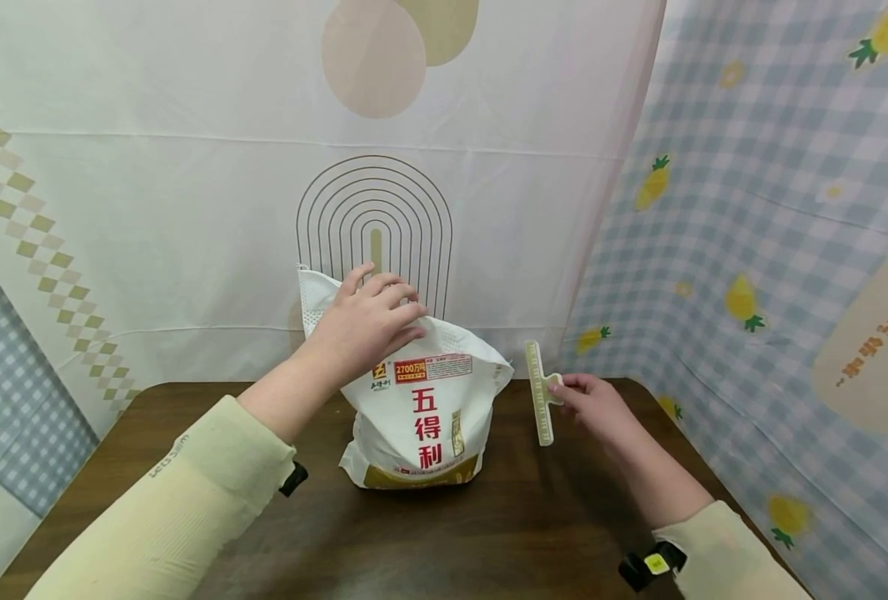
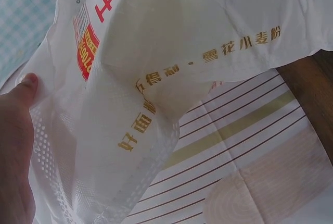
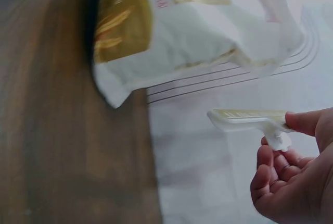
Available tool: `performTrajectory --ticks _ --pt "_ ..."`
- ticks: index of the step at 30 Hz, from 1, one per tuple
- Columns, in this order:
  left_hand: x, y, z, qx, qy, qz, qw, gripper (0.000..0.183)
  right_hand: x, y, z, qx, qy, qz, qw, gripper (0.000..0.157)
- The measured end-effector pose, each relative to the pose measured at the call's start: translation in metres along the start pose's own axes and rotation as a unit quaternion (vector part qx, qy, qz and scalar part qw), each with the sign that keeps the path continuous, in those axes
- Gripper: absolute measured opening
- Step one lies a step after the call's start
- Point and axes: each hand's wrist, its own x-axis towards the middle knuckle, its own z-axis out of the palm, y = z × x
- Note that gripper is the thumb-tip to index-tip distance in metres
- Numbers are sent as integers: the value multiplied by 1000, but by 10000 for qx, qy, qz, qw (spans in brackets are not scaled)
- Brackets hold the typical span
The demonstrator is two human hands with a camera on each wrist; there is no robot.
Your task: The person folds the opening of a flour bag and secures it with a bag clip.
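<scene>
A white flour bag (image 1: 432,400) with red characters and a gold base stands on the table, its upper part rumpled. My left hand (image 1: 369,317) lies over the bag's top edge, fingers spread and slightly bent. In the left wrist view the thumb (image 2: 28,84) touches the bag beside its dotted edge; the other fingers are hidden there. Right of the bag, my right hand (image 1: 590,404) pinches the tab of a long bag clip (image 1: 540,392) between thumb and fingers. The clip's pale yellow-and-white bar stands nearly upright, apart from the bag.
The dark brown wooden table (image 1: 444,542) has its far edge close behind the bag. A white patterned cloth (image 1: 189,200) hangs at the back. On the right hangs a blue checked cloth (image 1: 789,208) with pineapples.
</scene>
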Motion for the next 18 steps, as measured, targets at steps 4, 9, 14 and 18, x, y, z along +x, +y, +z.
performTrajectory --ticks 4,9,14,18 --pt "1 0 0 -31 11 1 10000 26 -1 -17 -3 243 199 -397 9987 48" --pt "2 0 1 -59 27 -6 10000 25 -2 -37 -2 519 534 -806 9940 51" --pt "3 -1 1 -43 48 -27 10000 23 -3 -49 3 795 850 -1159 9864 48" --pt "4 -1 1 -23 65 -56 10000 21 -1 -53 9 878 1069 -1515 9787 45"
